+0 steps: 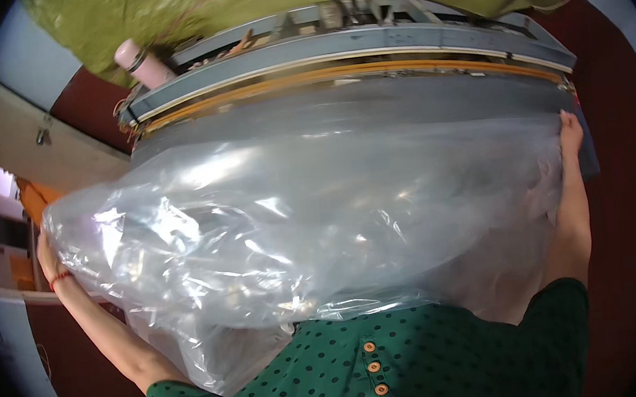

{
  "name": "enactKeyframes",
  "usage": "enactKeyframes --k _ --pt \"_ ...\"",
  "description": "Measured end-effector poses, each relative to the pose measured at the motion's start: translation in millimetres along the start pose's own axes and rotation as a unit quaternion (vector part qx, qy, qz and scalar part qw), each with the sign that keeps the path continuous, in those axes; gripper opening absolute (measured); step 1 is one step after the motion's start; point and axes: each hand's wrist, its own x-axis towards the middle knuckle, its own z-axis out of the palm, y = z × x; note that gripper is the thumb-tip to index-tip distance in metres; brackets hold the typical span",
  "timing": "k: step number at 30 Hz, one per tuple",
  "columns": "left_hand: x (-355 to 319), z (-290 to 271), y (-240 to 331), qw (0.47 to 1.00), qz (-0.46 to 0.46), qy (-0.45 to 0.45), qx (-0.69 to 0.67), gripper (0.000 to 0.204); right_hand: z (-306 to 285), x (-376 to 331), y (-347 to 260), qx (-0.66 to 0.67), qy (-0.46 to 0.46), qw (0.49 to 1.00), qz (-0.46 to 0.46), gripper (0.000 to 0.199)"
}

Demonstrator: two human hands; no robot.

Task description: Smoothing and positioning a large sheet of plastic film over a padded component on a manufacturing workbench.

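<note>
A large bag of clear, crinkled plastic film fills the middle of the head view, spread wide between the person's two raised arms. Whether anything lies inside it cannot be made out; only folds, glare and the grey shape behind show through the film. Its upper edge lies against a long grey metal machine with an orange-yellow strip along its front bar, which curves across the top of the view. The lower part of the bag sags down onto the person's green dotted blouse with small orange buttons.

The left hand is at the bag's far left edge, with a red thread bracelet at the wrist. The film bunches right against this hand and covers the fingers, so it appears to be gripping the edge, though how the fingers are closed cannot be told. The right hand is at the opposite, upper right corner of the bag, close beside the end of the machine's bar; its fingers are curled in on the film's edge, pinching it.

Above the machine hangs an olive-green woven cloth, cut off by the top rim. A pale pink cylindrical bottle stands tilted at the machine's left end, partly hidden by it. The left background is dim and blurred, with only an orange shape distinguishable.
</note>
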Motion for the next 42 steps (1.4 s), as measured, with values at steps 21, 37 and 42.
enactKeyframes --k 21,37,42 --pt "-19.1 285.3 -187.3 0.639 0.431 -0.154 0.618 0.052 -10.7 2.0 16.5 -0.023 -0.009 0.999 0.023 0.039" --pt "22.8 313.0 -248.4 0.84 0.245 -0.056 0.48 0.016 -95.7 -23.5 -23.4 0.42 -0.001 0.893 0.162 0.02" --pt "25.0 320.8 -233.8 0.753 0.339 -0.096 0.556 0.009 -109.8 -10.6 3.2 0.358 0.043 0.917 0.171 0.025"
